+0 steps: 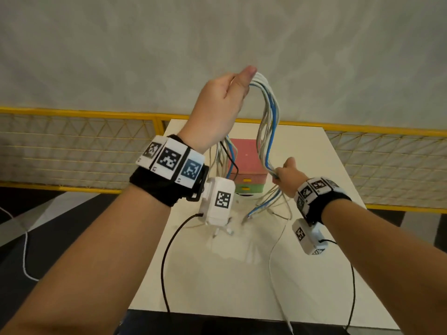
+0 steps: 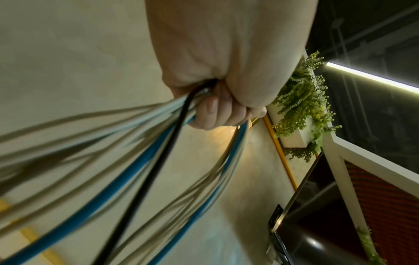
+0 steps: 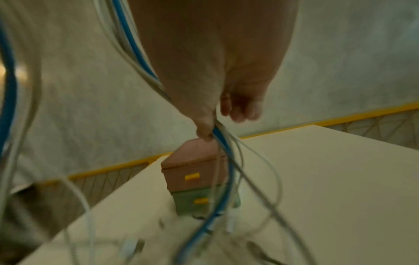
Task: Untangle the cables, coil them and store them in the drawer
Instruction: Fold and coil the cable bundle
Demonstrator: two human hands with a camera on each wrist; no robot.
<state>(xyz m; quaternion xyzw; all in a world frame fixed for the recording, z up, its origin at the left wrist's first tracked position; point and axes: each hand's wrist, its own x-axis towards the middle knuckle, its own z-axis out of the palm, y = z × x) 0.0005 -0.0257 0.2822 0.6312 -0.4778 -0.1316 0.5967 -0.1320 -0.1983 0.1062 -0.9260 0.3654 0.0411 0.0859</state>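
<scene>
High above the matte white counter [image 1: 314, 160], the left hand [image 1: 217, 110] fists the top of a looped bundle of smooth round cables [image 1: 267, 131], grey-white, blue and one black. Below sits the boxy pink-and-green drawer unit [image 1: 249, 163]. Further right, the right hand [image 1: 286, 177] pinches the hanging strands.

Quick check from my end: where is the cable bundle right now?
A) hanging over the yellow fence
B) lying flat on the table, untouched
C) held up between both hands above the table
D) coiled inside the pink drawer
C: the left hand grips the top of the cable bundle and the right hand pinches it lower, above the table.
</scene>
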